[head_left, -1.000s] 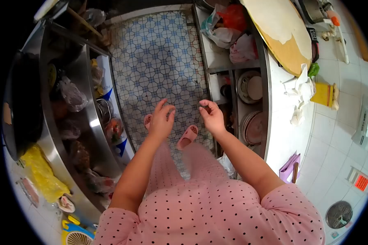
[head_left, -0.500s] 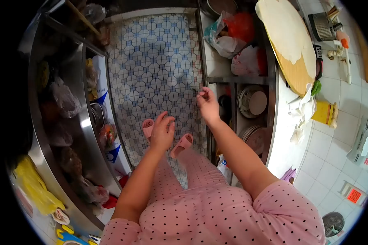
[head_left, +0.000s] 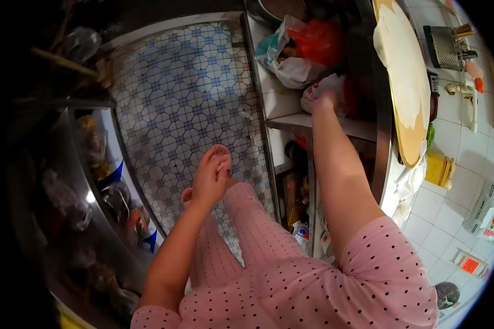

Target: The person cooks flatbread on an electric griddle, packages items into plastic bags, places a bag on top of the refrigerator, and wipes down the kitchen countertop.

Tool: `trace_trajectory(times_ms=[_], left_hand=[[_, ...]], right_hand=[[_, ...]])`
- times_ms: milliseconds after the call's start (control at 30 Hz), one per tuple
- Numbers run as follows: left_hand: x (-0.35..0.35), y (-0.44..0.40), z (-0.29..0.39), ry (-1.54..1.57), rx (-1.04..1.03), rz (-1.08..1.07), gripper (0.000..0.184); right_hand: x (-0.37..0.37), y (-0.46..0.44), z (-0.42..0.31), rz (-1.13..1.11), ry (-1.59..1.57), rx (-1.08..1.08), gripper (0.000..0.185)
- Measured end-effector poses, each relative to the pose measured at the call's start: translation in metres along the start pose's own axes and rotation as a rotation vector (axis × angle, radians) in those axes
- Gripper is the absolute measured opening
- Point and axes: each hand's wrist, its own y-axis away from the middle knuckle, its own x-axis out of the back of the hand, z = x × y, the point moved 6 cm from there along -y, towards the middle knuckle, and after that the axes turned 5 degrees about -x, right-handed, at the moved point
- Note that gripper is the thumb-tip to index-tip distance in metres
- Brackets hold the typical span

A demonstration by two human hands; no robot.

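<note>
My right arm reaches into the shelf on the right, and my right hand point(head_left: 326, 102) is at a white plastic bag with red print point(head_left: 318, 90). Its fingers are blurred and partly hidden against the bag, so I cannot tell whether they grip it. Beside it lie a red plastic bag point(head_left: 317, 41) and a white and teal bag point(head_left: 296, 72). Over the floor, in front of my pink slipper point(head_left: 220, 151), hangs my left hand point(head_left: 208, 178), its fingers loosely bent and apart from the thumb, with nothing seen in it.
A metal rack point(head_left: 71, 153) with bagged goods stands on the left. Blue and white patterned tiles point(head_left: 175, 93) cover the floor. On the right counter leans a round wooden board with a pale sheet point(head_left: 403, 71). A shelf divider point(head_left: 346, 129) runs below my right forearm.
My right hand has moved from above the floor into the shelf, up to the printed bag. My left hand has dropped slightly left. The view has shifted, and one foot has stepped forward.
</note>
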Motion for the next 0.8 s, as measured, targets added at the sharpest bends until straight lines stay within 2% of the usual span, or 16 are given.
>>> trace_trajectory(times_ms=[133, 233, 367, 400, 467, 500, 600, 700, 800], left_hand=[[-0.016, -0.022, -0.030, -0.041, -0.061, -0.026, 0.022], [-0.023, -0.032, -0.044, 0.024, -0.012, -0.045, 0.022], [-0.028, -0.028, -0.053, -0.027, 0.023, -0.080, 0.021], [-0.027, -0.027, -0.052, -0.026, 0.026, -0.083, 0.021], [-0.026, -0.029, -0.047, -0.015, 0.030, -0.081, 0.021], [-0.027, -0.029, -0.044, -0.006, 0.033, -0.079, 0.021], [-0.021, -0.033, -0.035, 0.013, 0.005, -0.079, 0.022], [-0.015, -0.041, -0.029, 0.017, -0.022, -0.103, 0.025], [-0.017, -0.053, -0.011, 0.019, -0.026, -0.206, 0.030]], right_hand=[[0.005, -0.049, -0.032, 0.140, -0.024, 0.100, 0.050], [0.018, -0.075, -0.049, 0.216, 0.033, 0.140, 0.041], [0.057, -0.095, -0.007, 0.259, 0.214, 0.164, 0.033], [0.067, -0.105, 0.014, 0.327, 0.399, 0.154, 0.032], [0.066, -0.087, 0.050, 0.299, 0.299, 0.137, 0.027], [0.065, -0.065, 0.071, 0.205, 0.016, 0.129, 0.023], [0.066, -0.030, 0.100, 0.147, -0.280, 0.191, 0.022], [0.064, 0.018, 0.085, 0.201, -0.212, 0.268, 0.019], [0.079, 0.035, 0.094, -0.002, 0.340, 0.442, 0.022]])
